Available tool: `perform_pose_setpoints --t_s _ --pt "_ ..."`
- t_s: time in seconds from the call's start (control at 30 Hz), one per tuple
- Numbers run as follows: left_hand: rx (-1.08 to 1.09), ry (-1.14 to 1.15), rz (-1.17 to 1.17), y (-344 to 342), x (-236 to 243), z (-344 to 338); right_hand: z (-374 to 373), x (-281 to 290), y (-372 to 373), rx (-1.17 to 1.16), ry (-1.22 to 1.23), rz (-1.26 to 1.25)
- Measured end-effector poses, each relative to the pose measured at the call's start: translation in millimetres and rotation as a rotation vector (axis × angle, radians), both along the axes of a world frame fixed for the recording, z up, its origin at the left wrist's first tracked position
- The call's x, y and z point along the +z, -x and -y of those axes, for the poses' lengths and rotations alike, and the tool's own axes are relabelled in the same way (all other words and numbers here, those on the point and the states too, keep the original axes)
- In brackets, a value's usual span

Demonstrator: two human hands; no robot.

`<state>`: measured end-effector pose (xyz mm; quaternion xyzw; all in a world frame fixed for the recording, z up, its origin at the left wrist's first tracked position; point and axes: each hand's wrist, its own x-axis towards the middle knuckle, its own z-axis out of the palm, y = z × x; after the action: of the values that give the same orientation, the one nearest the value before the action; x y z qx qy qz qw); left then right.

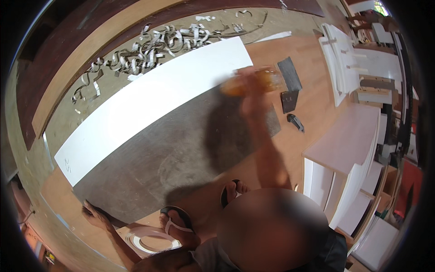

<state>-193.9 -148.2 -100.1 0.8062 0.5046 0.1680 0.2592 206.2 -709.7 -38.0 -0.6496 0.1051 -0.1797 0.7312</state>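
Note:
My right hand is closed around a clear bottle of amber liquid, held over the far right end of a long dark grey sheet. Motion blurs both hand and bottle. At the sheet's near left corner is my left hand, its fingers stretched out beside the edge. Whether it presses on the sheet I cannot tell. A long white panel runs along the sheet's far side, with handwritten marks at its left end. Both lie on a brown board.
Two dark flat pieces and a small black tool lie right of the sheet. Curled strips litter the floor beyond. A white ring-shaped roll lies near my sandalled feet. Cabinet parts stand at right.

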Motion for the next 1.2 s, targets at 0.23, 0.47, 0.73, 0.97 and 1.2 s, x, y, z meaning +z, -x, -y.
perform_pose_setpoints --t_s 0.23,0.47,0.73,0.97,1.2 --pt "-0.014 0.018 0.039 -1 -1 0 -80 6 47 0.219 0.515 0.277" --pt "-0.085 0.119 0.162 8 -8 -7 66 6 -34 -0.205 0.241 0.123" --pt "-0.056 0.051 0.086 -6 1 -2 -52 21 47 0.005 0.134 -0.003" --pt "-0.077 0.064 0.242 -22 31 21 -4 17 16 -0.100 -0.012 0.128" --pt "-0.114 0.154 0.307 -42 23 55 -93 5 68 0.063 -0.009 0.085"
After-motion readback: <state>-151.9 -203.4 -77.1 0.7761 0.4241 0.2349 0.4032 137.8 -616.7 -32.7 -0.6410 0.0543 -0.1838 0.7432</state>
